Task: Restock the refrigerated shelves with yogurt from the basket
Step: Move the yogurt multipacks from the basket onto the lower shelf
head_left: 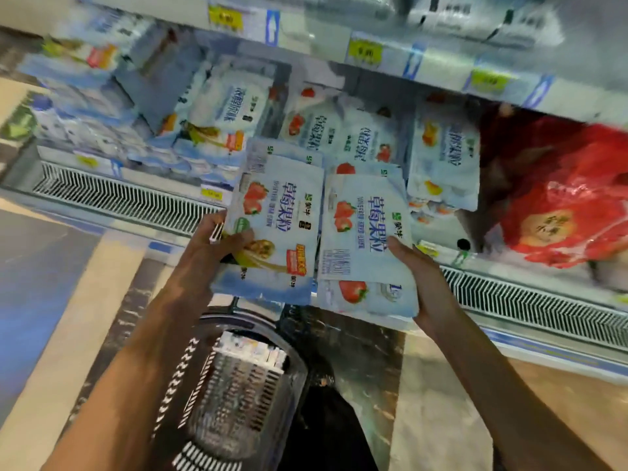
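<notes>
Above the black plastic basket (190, 385), the left hand (221, 237) and right hand (426, 283) each grip flat pale blue strawberry yogurt packs (282, 226), which next need sliding onto the cold white shelf (85, 160), I think.

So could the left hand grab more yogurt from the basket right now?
Probably not: the left hand is full, gripping a yogurt stack, though the basket below sits open.

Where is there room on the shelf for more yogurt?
Only a narrow dark gap between the yellow-fruit packs and the red bag. Left of that, strawberry packs crowd the shelf. The held packs hide its middle front.
</notes>
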